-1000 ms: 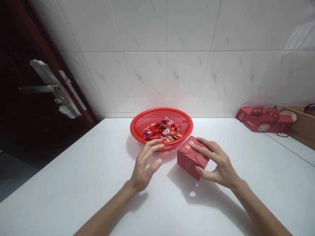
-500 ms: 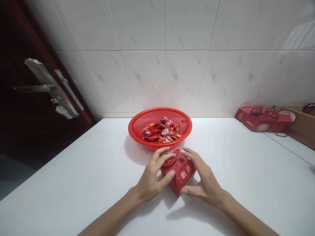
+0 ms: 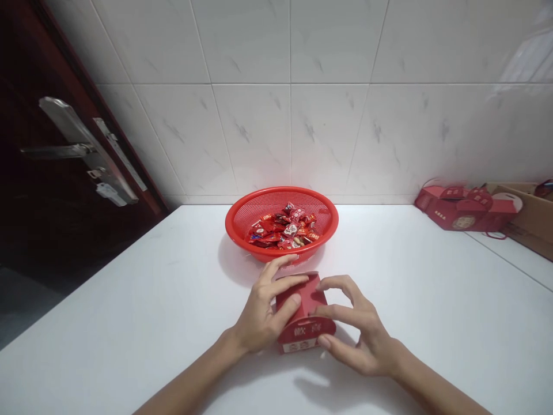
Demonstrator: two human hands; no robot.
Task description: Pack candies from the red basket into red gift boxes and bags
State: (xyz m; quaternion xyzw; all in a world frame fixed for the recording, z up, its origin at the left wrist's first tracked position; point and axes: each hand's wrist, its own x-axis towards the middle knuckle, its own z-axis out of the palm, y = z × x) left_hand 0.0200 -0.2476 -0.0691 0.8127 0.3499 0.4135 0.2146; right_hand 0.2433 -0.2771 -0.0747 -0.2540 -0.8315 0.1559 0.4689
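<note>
A small red paper candy box (image 3: pixel 309 300) with light lettering on its front flap stands on the white table. My left hand (image 3: pixel 265 311) rests over its left side, fingertips and thumb pressed on the top panel. Around the right side curls my right hand (image 3: pixel 356 325), its fingertips on the top and its thumb at the corner of the front flap. Just behind the box sits a red plastic colander (image 3: pixel 330 227) holding many wrapped candies (image 3: pixel 287 230). Parts of the box are hidden under my fingers.
At the far right are red folded gift boxes (image 3: pixel 466 213) beside an open cardboard carton (image 3: pixel 529 222). A tiled wall (image 3: pixel 328 138) runs along the table's back edge. On the left is a dark door (image 3: pixel 34 202) with a metal handle and keys.
The candy box has turned so that its lettered flap, angled to the right before, faces me. My right hand has shifted slightly down and bent its fingers over the top.
</note>
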